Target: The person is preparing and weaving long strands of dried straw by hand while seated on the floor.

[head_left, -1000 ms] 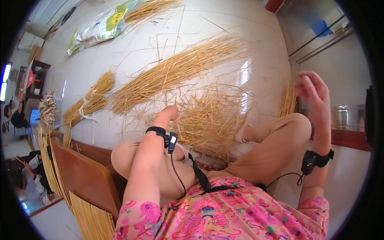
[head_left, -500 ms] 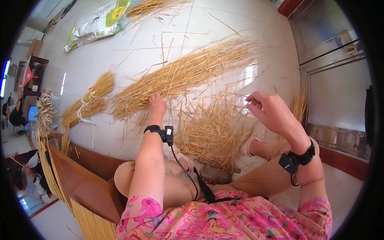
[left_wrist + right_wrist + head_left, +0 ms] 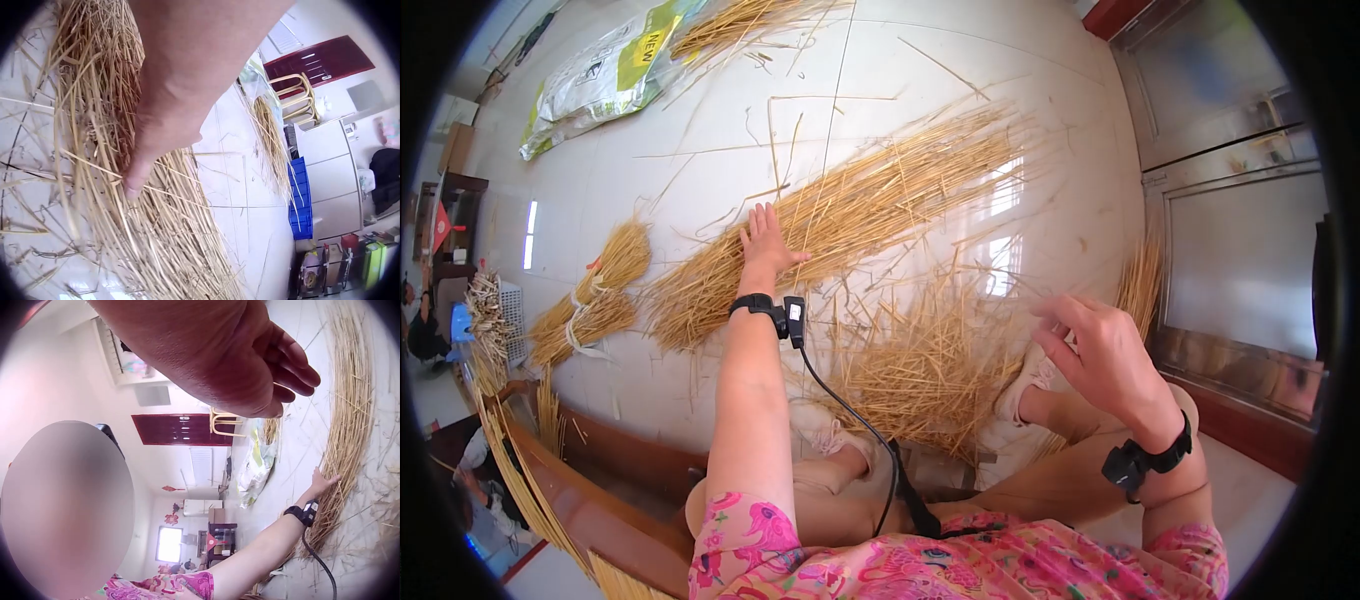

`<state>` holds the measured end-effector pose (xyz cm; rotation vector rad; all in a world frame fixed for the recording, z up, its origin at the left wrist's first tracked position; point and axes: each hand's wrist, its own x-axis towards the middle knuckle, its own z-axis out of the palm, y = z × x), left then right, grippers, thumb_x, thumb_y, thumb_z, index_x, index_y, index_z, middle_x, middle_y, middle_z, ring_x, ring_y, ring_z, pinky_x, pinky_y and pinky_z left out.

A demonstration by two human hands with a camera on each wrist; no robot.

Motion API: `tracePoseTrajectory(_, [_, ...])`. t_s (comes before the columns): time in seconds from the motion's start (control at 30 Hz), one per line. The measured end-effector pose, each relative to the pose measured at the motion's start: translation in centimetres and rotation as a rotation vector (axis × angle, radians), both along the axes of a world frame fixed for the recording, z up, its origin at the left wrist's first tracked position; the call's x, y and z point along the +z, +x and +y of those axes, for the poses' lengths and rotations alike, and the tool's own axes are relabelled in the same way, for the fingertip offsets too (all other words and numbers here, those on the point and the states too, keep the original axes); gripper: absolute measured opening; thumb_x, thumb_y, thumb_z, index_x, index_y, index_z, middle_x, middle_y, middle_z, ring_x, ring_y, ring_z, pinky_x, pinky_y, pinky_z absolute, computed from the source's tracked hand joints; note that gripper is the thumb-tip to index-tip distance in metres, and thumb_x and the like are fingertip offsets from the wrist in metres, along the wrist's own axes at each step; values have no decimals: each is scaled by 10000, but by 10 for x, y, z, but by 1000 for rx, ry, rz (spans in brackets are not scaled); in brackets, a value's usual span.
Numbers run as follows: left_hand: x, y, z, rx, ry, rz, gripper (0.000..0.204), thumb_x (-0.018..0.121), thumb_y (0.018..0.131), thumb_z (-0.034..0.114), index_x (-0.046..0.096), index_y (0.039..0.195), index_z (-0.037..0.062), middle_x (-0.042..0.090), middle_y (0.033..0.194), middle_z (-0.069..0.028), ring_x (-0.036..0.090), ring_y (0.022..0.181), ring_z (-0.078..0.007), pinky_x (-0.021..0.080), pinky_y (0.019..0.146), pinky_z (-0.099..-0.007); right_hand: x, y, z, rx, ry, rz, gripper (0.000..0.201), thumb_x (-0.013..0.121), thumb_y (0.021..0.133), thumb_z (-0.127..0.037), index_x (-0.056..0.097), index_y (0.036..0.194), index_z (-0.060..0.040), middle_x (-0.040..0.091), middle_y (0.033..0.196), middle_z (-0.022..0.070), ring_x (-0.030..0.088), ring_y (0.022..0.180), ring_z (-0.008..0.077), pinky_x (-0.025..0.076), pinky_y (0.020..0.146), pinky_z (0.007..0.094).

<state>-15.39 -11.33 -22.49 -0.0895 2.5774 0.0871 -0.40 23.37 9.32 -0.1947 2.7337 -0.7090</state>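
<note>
A long spread of loose straw (image 3: pixel 890 190) lies slantwise across the tiled floor. My left hand (image 3: pixel 767 245) rests on it with fingers spread; in the left wrist view the thumb (image 3: pixel 134 181) points down onto the stalks. My right hand (image 3: pixel 1090 345) is raised over the right knee, its fingers loosely bent and nothing between them. Both fingers and thumb of that hand (image 3: pixel 275 369) show in the right wrist view, apart from the straw. A heap of short, tangled straw (image 3: pixel 920 380) sits between my feet.
A straw bundle tied with a white strip (image 3: pixel 595 300) lies at the left. A white and green sack (image 3: pixel 600 80) is at the back left, beside more straw (image 3: pixel 735 25). A brown wooden piece of furniture (image 3: pixel 590 480) stands by my left leg; a metal-framed door (image 3: pixel 1240 270) is at the right.
My left hand has moved forward from the short heap onto the long straw, and its fingers have spread. The right hand has come down and inward from beside the door.
</note>
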Motion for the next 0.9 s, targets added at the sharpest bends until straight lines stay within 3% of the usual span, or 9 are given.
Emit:
tracePoseTrajectory(0.07, [1,-13,-1,1,-4,-25,1272,808,567,525,28,1453,51,57,1521,-149,5,1412,-265,56,1133,-470,0,-3,-1,-16,1,-13,182,630,806,-118,585,950,-16,618,785,156,598,687,330,481,605,380])
tracePoseTrajectory(0.17, [-8,-25,-7,-17,-31,-128,1277,811,548,539,55,1449,43,184,1492,-161,96,1403,-274,76,1130,-474,-1,-6,1,-15,34,-16,185,630,804,-117,576,951,-18,616,793,159,595,691,332,480,609,382])
tracePoseTrajectory(0.27, [-10,-21,-10,-12,0,-78,1162,813,547,533,218,1416,39,353,1393,-154,252,1347,-287,125,1121,-477,2,-7,0,-29,18,-19,185,627,806,-117,575,951,-15,614,794,163,593,698,340,478,613,389])
tracePoseTrajectory(0.37, [-17,-14,-7,-30,-49,-113,962,810,584,484,385,1332,52,428,1294,-133,362,1265,-276,208,1095,-463,6,-7,-2,-13,4,-14,183,621,810,-117,576,952,-10,612,793,167,592,703,346,476,616,395])
tracePoseTrajectory(0.47, [-18,6,-2,-12,8,41,713,781,667,395,488,1226,64,468,1231,-146,446,1181,-284,278,1057,-433,11,-3,-3,-2,16,-9,184,618,812,-118,578,954,-8,610,789,173,590,711,353,475,617,399])
tracePoseTrajectory(0.57, [-12,22,8,8,65,111,519,737,730,281,509,1145,67,504,1178,-144,512,1094,-278,347,977,-402,12,3,-1,20,-7,39,184,621,812,-126,580,947,-8,607,779,177,589,713,358,476,617,400])
tracePoseTrajectory(0.77, [-6,68,28,-188,-5,438,416,710,730,200,487,1061,84,534,1125,-111,548,1013,-242,382,853,-370,13,17,1,59,-40,117,170,623,816,-142,585,919,-12,615,766,169,595,695,359,482,613,401])
tracePoseTrajectory(0.9, [-23,106,46,-117,34,482,644,755,699,204,412,1236,104,433,1268,-133,422,1184,-279,310,993,-430,12,23,3,74,-54,148,167,622,819,-155,592,908,-17,623,742,159,602,685,353,489,612,398])
